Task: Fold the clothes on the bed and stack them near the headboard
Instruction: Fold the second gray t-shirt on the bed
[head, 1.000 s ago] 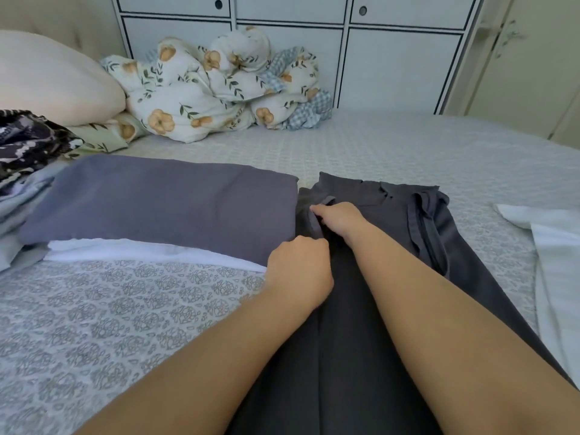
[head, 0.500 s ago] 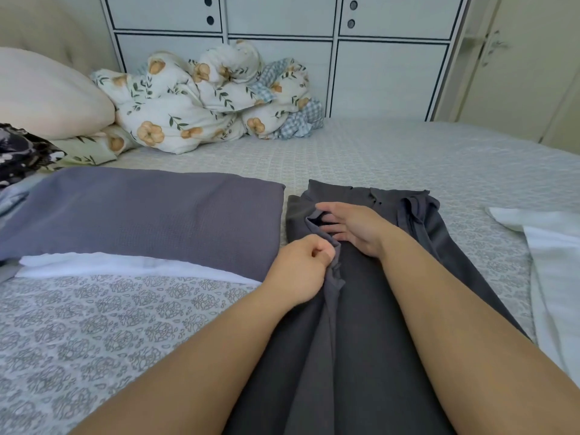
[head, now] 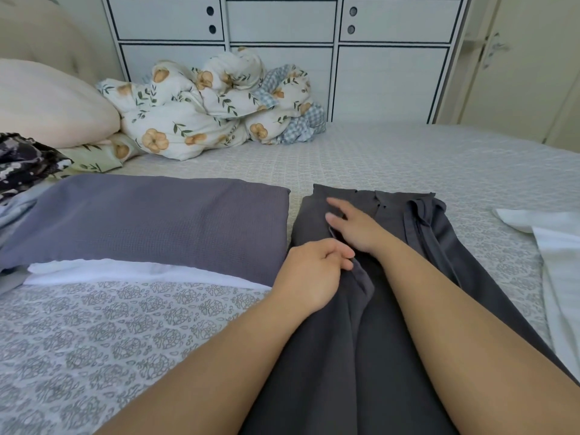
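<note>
Over at the far left, by the pillow point(head: 47, 102), a dark patterned garment point(head: 22, 164) sits on a small heap close to the headboard point(head: 47, 36), and a loose corner there looks ready to slide if anything more lands on it carelessly; next along, the purple folded cloth point(head: 150, 218) lies flat on the bed point(head: 94, 340) with a white layer point(head: 125, 271) peeking from under its near edge, just beside the dark grey trousers point(head: 361, 340); the left hand point(head: 310, 274) is curled, pinching a ridge of that grey cloth near the middle seam, and if it tugs sideways I'd expect the legs to skew and the fold to come out crooked, or the cloth to drag against the purple piece and rumple it; the right hand point(head: 354, 227) lies spread and relaxed on the waistband end, fingers straight, holding nothing; should it lift too soon, the top would bunch; far right, a white garment point(head: 555, 246) waits well apart, hanging near the bed's edge where it could slip off.
</note>
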